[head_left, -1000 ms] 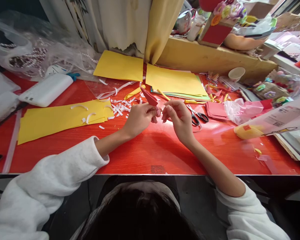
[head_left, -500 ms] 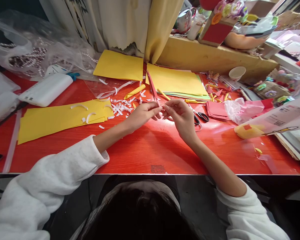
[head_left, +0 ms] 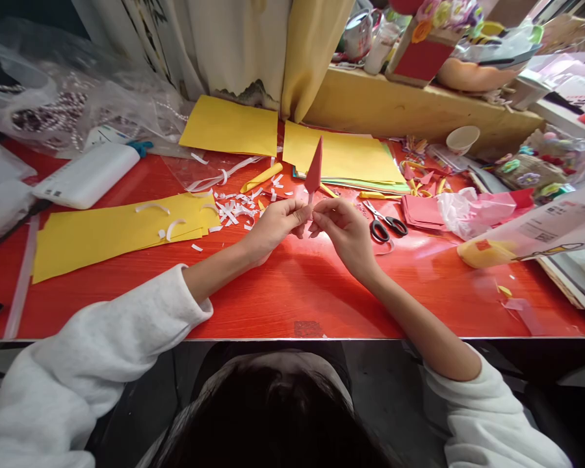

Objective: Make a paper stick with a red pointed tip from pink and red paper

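A narrow, pointed piece of folded red paper [head_left: 314, 170] stands tip up above the table, and its lower end disappears between my fingers. My left hand [head_left: 281, 222] pinches that lower end. Close beside it, my right hand [head_left: 344, 227] has thumb and fingers pressed together at the paper's base; what lies between them is too small to make out. Black-handled scissors [head_left: 387, 226] rest on the red table [head_left: 253, 292] just right of my right hand. White paper scraps [head_left: 236, 209] are scattered beyond my left hand.
Yellow paper strips [head_left: 112, 227] lie at left, near a white power bank [head_left: 88, 175]. Yellow sheets [head_left: 341, 153] are stacked at the back beside a rolled yellow piece [head_left: 262, 177]. Red paper squares [head_left: 422, 213], a white cup [head_left: 462, 140] and a plastic packet [head_left: 541, 227] are at right.
The red paper has turned from leaning left to nearly upright, its broader side now showing. My right hand has shifted slightly left and down, uncovering more of the scissors.
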`<state>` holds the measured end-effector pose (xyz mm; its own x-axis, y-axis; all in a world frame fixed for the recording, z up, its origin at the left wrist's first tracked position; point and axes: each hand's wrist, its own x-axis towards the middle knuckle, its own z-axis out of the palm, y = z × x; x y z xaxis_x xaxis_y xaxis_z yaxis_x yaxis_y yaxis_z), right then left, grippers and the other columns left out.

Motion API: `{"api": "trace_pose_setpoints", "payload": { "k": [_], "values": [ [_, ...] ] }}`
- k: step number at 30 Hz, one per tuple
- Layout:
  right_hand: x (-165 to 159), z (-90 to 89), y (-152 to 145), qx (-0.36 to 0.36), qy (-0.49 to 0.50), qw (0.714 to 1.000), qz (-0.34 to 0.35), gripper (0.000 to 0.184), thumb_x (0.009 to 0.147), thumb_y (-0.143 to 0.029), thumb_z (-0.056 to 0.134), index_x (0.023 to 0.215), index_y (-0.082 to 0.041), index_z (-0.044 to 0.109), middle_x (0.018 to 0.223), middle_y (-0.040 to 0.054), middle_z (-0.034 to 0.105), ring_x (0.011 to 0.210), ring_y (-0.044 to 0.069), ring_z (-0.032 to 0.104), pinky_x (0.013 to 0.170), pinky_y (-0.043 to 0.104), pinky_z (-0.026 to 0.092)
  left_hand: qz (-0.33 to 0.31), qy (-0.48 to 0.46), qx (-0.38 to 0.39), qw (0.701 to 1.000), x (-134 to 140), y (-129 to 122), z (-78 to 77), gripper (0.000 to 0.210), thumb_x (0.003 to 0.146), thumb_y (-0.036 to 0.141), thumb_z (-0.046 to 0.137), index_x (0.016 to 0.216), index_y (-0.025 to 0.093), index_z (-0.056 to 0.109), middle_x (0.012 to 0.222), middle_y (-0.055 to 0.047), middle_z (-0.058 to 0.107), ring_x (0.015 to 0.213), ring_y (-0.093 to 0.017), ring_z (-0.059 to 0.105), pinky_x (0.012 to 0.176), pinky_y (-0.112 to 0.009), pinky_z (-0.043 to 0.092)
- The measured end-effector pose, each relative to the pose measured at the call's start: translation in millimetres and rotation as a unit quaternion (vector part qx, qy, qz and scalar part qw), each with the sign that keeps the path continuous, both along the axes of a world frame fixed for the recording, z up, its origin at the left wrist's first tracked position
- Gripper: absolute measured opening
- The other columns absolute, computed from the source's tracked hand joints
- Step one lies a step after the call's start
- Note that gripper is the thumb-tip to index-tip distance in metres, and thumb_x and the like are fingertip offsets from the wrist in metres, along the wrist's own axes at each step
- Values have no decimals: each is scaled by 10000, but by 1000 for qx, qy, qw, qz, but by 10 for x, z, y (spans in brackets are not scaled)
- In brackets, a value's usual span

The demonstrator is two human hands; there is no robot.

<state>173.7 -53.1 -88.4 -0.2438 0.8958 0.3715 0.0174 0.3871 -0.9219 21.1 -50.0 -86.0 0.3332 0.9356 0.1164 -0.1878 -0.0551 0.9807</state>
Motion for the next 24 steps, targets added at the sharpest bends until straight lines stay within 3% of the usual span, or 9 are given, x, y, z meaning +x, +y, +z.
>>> {"api": "trace_pose_setpoints", "payload": {
  "k": [5, 11, 15, 18, 22, 24],
  "values": [
    [-14, -23, -1, -24, -9, 1000, 4, 201, 844, -405, 585, 904, -213, 582, 808, -10, 601, 675, 95, 623, 646, 257, 571, 63, 91, 44, 993, -9, 33, -43, 213, 876, 296, 518, 722, 150, 497, 670, 17, 462, 608, -85, 415, 608, -244, 343],
    [-30, 22, -30, -113, -8, 993, 33, 302, 801, -473, 613, 850, -175, 627, 818, 18, 638, 752, 131, 663, 754, 308, 587, 131, 231, 185, 946, -55, 41, -10, 174, 861, 212, 527, 702, 164, 475, 693, 14, 487, 667, -105, 437, 650, -253, 353],
    [5, 15, 19, -128, 16, 991, 21, 259, 780, -428, 655, 812, -172, 631, 776, 11, 643, 734, 134, 666, 764, 308, 579, 84, 260, 240, 932, -68, 12, 49, 87, 857, 202, 528, 818, 162, 596, 861, -27, 611, 827, -136, 551, 770, -261, 412],
    [78, 5, 110, -145, 38, 989, -15, 222, 801, -382, 641, 890, -179, 651, 833, 19, 655, 706, 110, 660, 734, 273, 568, 79, 275, 246, 926, -102, 64, 49, 165, 875, 191, 481, 933, 169, 633, 991, -51, 641, 945, -157, 581, 866, -285, 421],
    [196, 6, 229, -159, 36, 984, -64, 229, 790, -352, 643, 947, -186, 642, 812, 6, 638, 688, 97, 646, 674, 244, 552, 186, 357, 244, 882, -214, 244, -77, 196, 865, 148, 460, 961, 162, 631, 1028, -70, 644, 993, -191, 567, 909, -329, 422],
    [234, 6, 266, -137, 23, 987, -76, 229, 774, -332, 655, 943, -177, 637, 766, -7, 623, 666, 90, 627, 667, 240, 543, 185, 428, 281, 839, -275, 327, -166, 255, 864, 144, 467, 1075, 150, 610, 1140, -104, 610, 1106, -231, 513, 997, -381, 372]
  ]
}}
